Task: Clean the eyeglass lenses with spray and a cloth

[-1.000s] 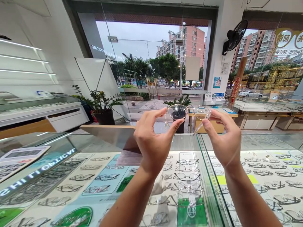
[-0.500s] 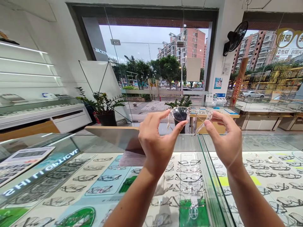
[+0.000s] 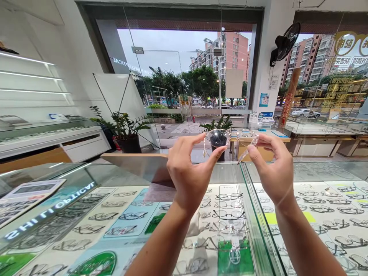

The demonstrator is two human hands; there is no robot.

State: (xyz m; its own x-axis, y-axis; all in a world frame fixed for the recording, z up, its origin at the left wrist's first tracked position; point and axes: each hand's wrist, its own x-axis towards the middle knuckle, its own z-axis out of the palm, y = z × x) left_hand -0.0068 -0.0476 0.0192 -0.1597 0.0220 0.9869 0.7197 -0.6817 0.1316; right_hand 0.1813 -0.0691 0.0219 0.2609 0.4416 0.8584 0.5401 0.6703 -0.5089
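Note:
A pair of thin-rimmed eyeglasses [image 3: 218, 145] is held up above a glass display case, between both hands. My left hand [image 3: 191, 170] pinches the left side of the frame between thumb and fingers. On the other side, my right hand [image 3: 271, 166] has its thumb and fingers closed on the right rim. The lenses are clear, and a dark plant pot shows through the left one. Below my hands, several rows of eyeglasses [image 3: 230, 214] lie inside the case.
The glass case [image 3: 253, 203] spans the foreground, with a metal-edged seam between its sections. A printed sheet [image 3: 28, 199] lies at the left. Beyond are a potted plant [image 3: 128, 134], a wooden-fronted table [image 3: 260, 149] and a wall fan [image 3: 284, 44].
The view has shifted very slightly. Both hands and the eyeglasses keep nearly the same position and hold.

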